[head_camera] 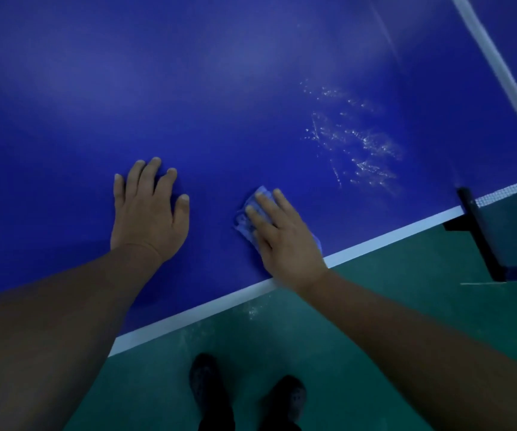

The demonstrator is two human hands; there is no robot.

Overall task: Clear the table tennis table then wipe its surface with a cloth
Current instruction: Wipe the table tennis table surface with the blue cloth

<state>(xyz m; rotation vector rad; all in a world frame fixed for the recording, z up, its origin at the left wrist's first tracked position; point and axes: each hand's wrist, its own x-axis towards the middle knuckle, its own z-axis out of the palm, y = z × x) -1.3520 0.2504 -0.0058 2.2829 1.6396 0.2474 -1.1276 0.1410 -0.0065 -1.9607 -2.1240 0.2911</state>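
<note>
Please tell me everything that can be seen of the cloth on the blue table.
The cloth is small, pale blue and looks like soft fabric, folded or bunched. It lies flat on the blue table top, near the white edge line. The right hand presses on it with straight fingers and hides most of it; only its far end and a corner show. The left hand rests apart from it.
</note>
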